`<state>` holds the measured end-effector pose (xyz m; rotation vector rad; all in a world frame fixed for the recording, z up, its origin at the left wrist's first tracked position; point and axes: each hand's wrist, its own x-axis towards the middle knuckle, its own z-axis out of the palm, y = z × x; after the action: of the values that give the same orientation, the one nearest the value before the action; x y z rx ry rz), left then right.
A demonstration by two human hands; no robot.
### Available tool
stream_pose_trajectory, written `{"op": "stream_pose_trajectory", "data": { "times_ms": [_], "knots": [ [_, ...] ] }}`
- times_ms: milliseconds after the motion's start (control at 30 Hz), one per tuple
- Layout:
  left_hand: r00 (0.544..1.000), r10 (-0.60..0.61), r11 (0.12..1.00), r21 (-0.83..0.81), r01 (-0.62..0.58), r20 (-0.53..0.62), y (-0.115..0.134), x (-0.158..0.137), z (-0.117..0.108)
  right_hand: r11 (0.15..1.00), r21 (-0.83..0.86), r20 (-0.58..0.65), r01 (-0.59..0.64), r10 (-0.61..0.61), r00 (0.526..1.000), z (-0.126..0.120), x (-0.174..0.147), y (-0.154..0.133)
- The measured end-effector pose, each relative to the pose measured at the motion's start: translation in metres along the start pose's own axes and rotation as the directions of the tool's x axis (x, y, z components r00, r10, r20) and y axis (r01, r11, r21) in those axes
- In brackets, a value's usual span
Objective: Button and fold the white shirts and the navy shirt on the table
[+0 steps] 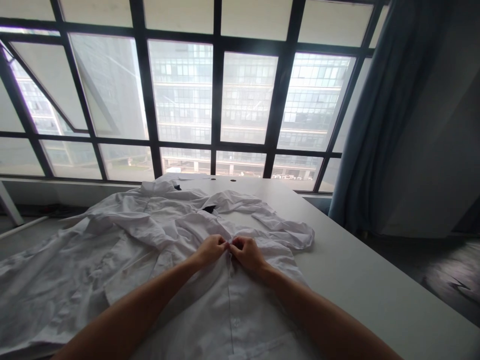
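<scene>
Head view gives me both bare hands meeting over a thin white cloth shirt with a button front (210,320), which lies spread on the smooth white worktop (348,285), its lower part nearest me. I see the left hand (210,250) and the right hand (248,254) almost touching at the front edge, their fingers (237,244) pinched together with practically no gap, a bit of the cloth between them; I cannot tell whether a button is caught in there too. Below the hands, the front seam runs down towards me, with a small pale round button (236,323) beside it. One wrinkled sleeve (296,235) stretches right across the worktop, and a dark patch (209,209) shows beyond the hands. To the left I have more crumpled white cloth (86,255). Behind stands a black-framed window (216,100), with a blue-grey curtain (360,135) at right.
</scene>
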<state>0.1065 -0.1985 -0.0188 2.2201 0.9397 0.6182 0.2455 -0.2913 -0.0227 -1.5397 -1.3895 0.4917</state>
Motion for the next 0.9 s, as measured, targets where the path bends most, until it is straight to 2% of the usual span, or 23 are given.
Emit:
{"op": "stream_pose_trajectory", "data": {
  "times_ms": [167,367,667,900],
  "knots": [
    [0.996,-0.015,0.981,-0.194,0.032,0.086,0.000,-0.004,-0.002,0.996,-0.057,0.023,0.063,-0.062,0.998,-0.003,-0.002,-0.003],
    [0.993,0.034,0.978,-0.209,-0.009,0.116,-0.001,-0.007,0.000,0.992,-0.101,0.013,0.072,-0.071,0.997,-0.004,-0.004,-0.006],
    [0.995,0.052,0.977,-0.211,-0.032,0.089,0.001,-0.010,0.004,0.982,-0.160,0.036,0.099,-0.094,0.995,-0.007,-0.005,-0.007],
    [0.999,0.027,0.977,-0.212,-0.033,-0.030,0.000,-0.009,0.009,0.985,-0.098,0.011,0.139,-0.138,0.990,-0.004,-0.007,-0.005]
  ]
}}
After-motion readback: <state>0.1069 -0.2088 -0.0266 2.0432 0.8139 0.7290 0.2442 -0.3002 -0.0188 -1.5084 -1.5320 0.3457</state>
